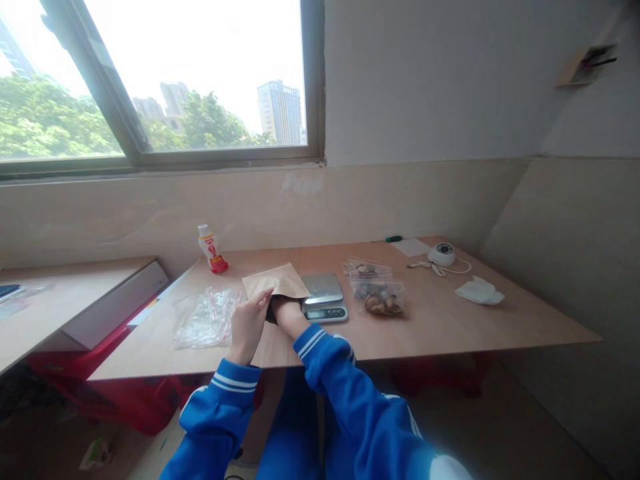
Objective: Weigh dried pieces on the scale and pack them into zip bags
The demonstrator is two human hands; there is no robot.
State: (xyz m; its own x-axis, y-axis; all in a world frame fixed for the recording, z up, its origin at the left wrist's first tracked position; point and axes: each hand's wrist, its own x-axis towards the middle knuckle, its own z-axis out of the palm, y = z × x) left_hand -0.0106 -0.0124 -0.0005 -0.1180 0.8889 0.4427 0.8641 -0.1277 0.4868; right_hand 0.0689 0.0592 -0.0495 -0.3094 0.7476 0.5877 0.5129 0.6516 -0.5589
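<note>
Brown paper bag [276,280] is just left of the digital scale [326,300]; I have its edge clamped in my left hand [250,321], my right hand [288,313] at its mouth, those fingers hidden, so I can't tell their state.

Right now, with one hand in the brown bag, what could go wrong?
The right hand is inside the brown bag, mostly hidden; it might snag unseen. The left hand pinches the bag; a slip could drop it. The bag overlaps the scale in view; a tug might nudge it.
</note>
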